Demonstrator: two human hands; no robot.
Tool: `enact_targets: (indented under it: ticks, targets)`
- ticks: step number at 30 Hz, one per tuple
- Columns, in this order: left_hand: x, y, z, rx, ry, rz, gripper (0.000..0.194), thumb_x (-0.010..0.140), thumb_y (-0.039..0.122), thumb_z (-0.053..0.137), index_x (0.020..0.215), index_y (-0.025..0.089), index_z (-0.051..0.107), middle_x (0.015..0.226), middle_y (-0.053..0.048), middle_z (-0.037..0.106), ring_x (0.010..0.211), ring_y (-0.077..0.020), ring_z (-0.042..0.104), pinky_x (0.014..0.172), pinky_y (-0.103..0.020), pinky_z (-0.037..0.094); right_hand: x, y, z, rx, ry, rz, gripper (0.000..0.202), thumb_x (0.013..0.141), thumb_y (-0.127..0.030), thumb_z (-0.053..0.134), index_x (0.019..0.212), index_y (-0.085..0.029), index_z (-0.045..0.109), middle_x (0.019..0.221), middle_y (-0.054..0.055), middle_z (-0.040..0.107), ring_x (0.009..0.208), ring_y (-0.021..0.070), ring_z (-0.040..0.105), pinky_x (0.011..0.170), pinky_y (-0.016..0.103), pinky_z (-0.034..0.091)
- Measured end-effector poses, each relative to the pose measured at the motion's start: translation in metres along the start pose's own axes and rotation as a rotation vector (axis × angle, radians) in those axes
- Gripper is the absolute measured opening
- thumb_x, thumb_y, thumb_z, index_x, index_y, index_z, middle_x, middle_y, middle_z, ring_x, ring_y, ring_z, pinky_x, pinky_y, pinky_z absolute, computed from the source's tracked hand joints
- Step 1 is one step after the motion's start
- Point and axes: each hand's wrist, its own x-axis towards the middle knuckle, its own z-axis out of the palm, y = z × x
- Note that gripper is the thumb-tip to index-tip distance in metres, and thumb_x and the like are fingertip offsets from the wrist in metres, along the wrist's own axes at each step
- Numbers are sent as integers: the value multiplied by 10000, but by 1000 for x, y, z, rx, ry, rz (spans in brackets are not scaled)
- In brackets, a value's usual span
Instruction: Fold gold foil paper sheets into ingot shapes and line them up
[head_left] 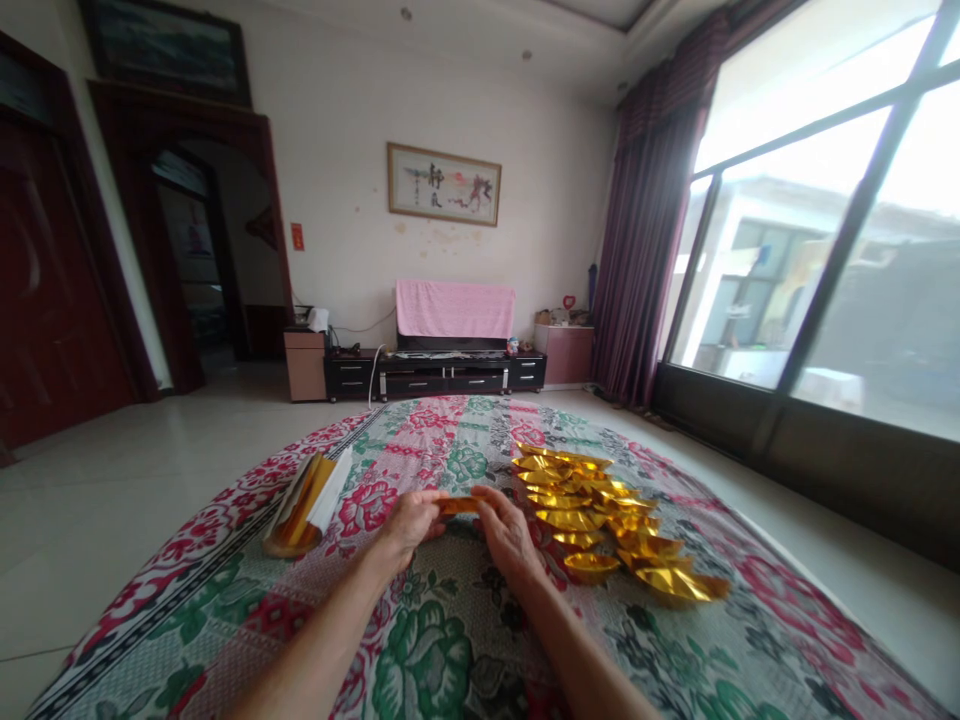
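2 bare forearms (315, 625) reach over a rounded counter (180, 620), which is covered by a cloth (424, 660) with red and green flowers. At their far ends, the left hand (412, 525) and the right hand (506, 522) hold a narrow strip of gold paper (459, 506) between them, 1 hand at each end, with thumbs and fingers pinched close. The strip lies nearly level; whether its underside touches the cloth I cannot tell.

To the right of the strip, gold paper boats (568, 520) sit in 2 rough rows, packed close and partly overlapping, from a little nearer than the strip to a little beyond it. To the left of the strip, well apart from it, lies a bundle of gold sheets (306, 495) with white paper (331, 488) along its side.

Beyond the strip comes the pale tiled floor (217, 435). Straight past the strip stands a low black cabinet (480, 384), and above that hangs a pink towel (455, 308) over something dark. Far to the right of the strip, a purple curtain (637, 270) hangs beside a wide window (787, 250). Farthest beyond the strip, and higher, a framed picture (444, 184) is on the wall (330, 130).
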Motion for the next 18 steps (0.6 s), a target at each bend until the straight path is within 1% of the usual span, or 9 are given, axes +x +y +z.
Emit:
enact_targets:
  ticks: [2,4,6,10,12,15,18]
  targets:
    - [3,-3,0,8,23,19,448,639,21,489,1070,56,605,867,-108,693,793,-181,638,584,-214,485,0,1,0,-46,-18,-3,407,725,-440,524,985,-153,646,723,28,639,561,134,513,534,243,438]
    - [5,-5,-1,4,36,20,461,633,17,498,1079,66,606,889,-113,694,788,-184,641,586,-218,490,1,2,0,-53,-27,19,399,726,-429,510,982,-158,656,688,21,635,539,131,505,520,244,434]
    - [5,-6,-1,3,36,15,466,632,16,503,1081,78,609,908,-114,694,783,-181,644,581,-213,490,1,2,0,-18,-17,41,391,718,-419,510,968,-162,667,740,30,653,583,146,538,558,258,457]
    - [4,-5,-1,39,22,16,438,637,23,503,1054,77,628,902,-126,695,798,-188,646,568,-205,487,1,-2,-2,82,-4,71,372,691,-394,518,937,-167,679,920,53,661,781,199,596,673,290,495]
    - [3,-6,-1,58,16,22,432,642,23,499,1050,72,631,885,-130,696,796,-188,647,567,-204,486,1,-4,-3,90,-18,79,372,686,-381,509,932,-161,681,915,61,660,814,212,598,689,299,499]
    - [5,-8,-1,61,9,30,413,650,31,510,1041,73,636,876,-131,695,785,-183,647,561,-199,479,1,-3,-3,67,-36,76,363,685,-358,491,916,-157,686,841,62,664,807,217,599,678,302,500]
    - [8,-11,-2,67,32,41,374,652,66,564,1015,83,653,867,-134,694,772,-186,646,541,-195,467,3,1,-2,58,-18,77,361,686,-350,478,913,-163,686,809,56,667,792,215,604,671,304,503]
